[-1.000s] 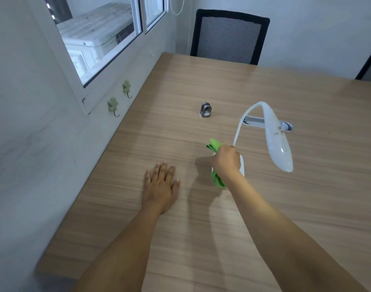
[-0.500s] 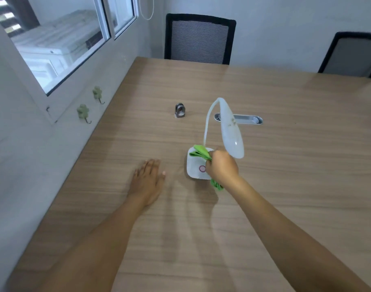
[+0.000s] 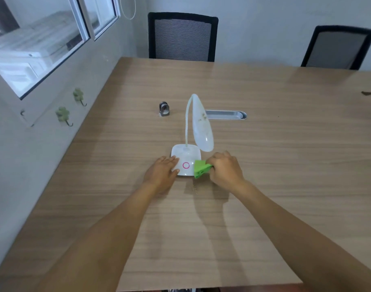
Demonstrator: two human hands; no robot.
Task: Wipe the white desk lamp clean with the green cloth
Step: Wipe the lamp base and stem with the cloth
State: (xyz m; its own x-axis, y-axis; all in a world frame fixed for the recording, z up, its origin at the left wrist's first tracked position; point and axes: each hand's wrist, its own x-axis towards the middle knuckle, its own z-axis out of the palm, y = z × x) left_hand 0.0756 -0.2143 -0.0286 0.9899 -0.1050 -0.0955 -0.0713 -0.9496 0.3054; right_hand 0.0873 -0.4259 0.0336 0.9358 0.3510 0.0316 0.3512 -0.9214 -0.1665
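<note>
The white desk lamp point(image 3: 185, 157) stands upright in the middle of the wooden table point(image 3: 285, 165). Its square base carries a pink ring, its thin neck curves up, and its long head point(image 3: 201, 125) droops forward with brownish specks on it. My right hand point(image 3: 224, 168) grips the folded green cloth point(image 3: 199, 169), whose free end lies against the base's right front corner. My left hand point(image 3: 161, 172) rests flat with its fingers on the base's left edge, steadying it.
A small metal clip-like object point(image 3: 164, 109) sits behind the lamp on the left. A metal cable slot point(image 3: 225, 114) is set into the table behind it. Two black chairs point(image 3: 182, 36) stand at the far edge. The wall with two green hooks point(image 3: 63, 115) lies left.
My left hand slid from the bare table onto the lamp base's left edge. My right hand moved with the cloth from over the base to its right front corner. The camera shifted.
</note>
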